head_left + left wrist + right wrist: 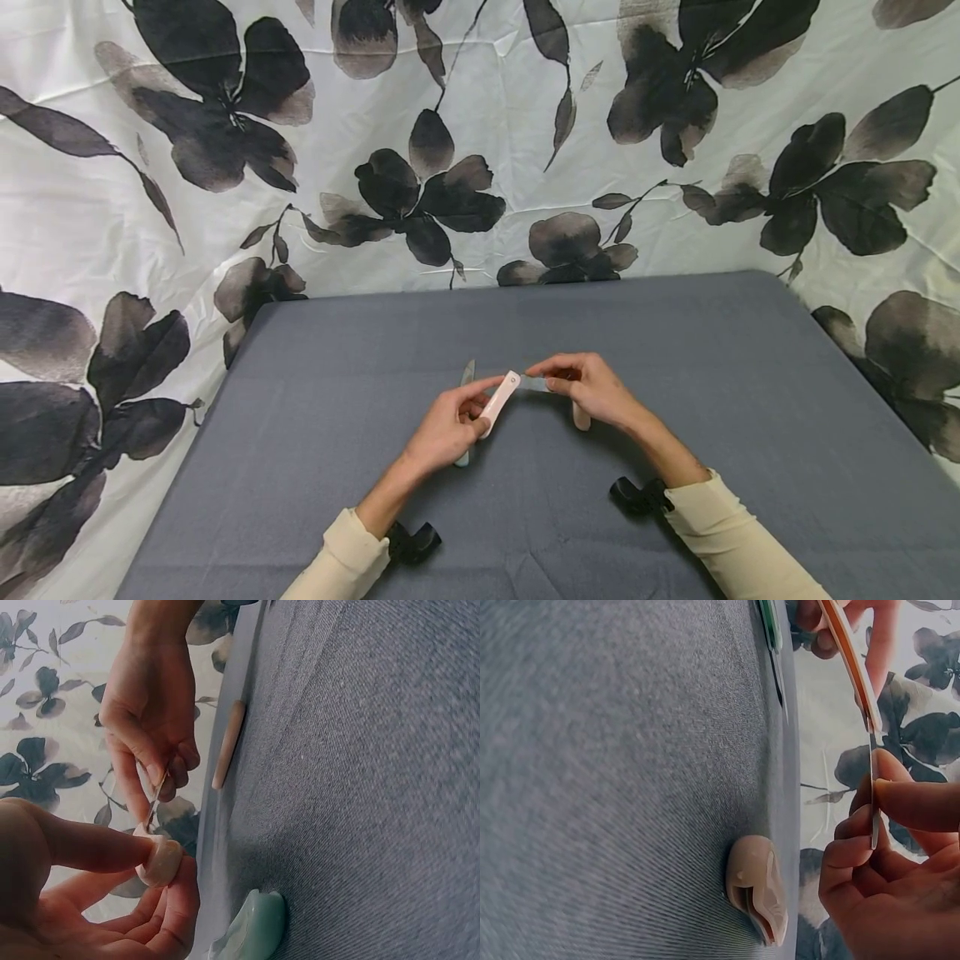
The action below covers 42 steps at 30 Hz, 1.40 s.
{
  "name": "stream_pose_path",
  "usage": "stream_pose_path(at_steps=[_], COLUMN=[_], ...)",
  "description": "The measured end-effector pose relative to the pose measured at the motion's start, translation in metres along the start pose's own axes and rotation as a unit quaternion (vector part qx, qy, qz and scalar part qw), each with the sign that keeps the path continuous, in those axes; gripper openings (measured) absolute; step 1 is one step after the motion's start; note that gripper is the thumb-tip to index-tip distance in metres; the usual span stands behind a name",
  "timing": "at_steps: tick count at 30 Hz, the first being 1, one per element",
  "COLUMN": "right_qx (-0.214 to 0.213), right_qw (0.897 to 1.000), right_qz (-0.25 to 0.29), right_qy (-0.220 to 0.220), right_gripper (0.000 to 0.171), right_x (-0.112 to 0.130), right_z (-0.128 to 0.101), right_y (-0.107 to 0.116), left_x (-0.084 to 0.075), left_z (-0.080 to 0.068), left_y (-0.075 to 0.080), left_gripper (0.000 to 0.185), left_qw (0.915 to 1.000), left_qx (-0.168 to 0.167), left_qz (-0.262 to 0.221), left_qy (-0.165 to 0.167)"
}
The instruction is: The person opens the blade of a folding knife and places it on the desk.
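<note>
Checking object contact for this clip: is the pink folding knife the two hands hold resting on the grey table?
No: in the head view the pink folding knife is lifted off the table, handle in the left hand, blade pinched by the right hand.

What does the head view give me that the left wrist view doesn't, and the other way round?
Only the head view shows both cream sleeves, the whole grey table and the green knife's bare blade lying behind the left hand. Only the left wrist view shows, close up, the left hand's thumb and fingers round the end of the pink handle and the right hand pinching the thin blade. Both show the two hands on the pink knife, a second pink piece lying on the table, and the flowered cloth behind.
</note>
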State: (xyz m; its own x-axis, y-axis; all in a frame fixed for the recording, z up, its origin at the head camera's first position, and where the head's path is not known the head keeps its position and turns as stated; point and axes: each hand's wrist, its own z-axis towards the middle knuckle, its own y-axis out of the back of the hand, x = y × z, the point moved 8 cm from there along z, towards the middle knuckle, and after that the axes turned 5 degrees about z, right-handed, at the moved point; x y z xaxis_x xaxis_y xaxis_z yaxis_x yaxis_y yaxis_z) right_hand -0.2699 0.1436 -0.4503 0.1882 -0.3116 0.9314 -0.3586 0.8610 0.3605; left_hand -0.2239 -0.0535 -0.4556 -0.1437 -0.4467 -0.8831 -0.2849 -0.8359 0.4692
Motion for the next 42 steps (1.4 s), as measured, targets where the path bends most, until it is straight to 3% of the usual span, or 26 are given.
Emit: stream_pose_path(at_steps=[19, 42], right_qx=[0.033, 0.067], right_qw=[0.999, 0.995], right_qz=[-0.039, -0.072], right_qy=[0.012, 0.017], right_gripper=[0.023, 0.023], right_x=[0.0031, 0.0061], right_z=[0.0000, 0.0029], right_y=[0.0052, 0.0056], left_x=[-0.0010, -0.0074], left_z=[0.0017, 0.0020], left_y=[-0.0019, 0.0005], left_gripper=[0.062, 0.065], left_qw=[0.9970, 0.9874], left_qx=[0.068, 0.127], left_qz=[0.036, 0.084], left_qy=[-0.006, -0.042])
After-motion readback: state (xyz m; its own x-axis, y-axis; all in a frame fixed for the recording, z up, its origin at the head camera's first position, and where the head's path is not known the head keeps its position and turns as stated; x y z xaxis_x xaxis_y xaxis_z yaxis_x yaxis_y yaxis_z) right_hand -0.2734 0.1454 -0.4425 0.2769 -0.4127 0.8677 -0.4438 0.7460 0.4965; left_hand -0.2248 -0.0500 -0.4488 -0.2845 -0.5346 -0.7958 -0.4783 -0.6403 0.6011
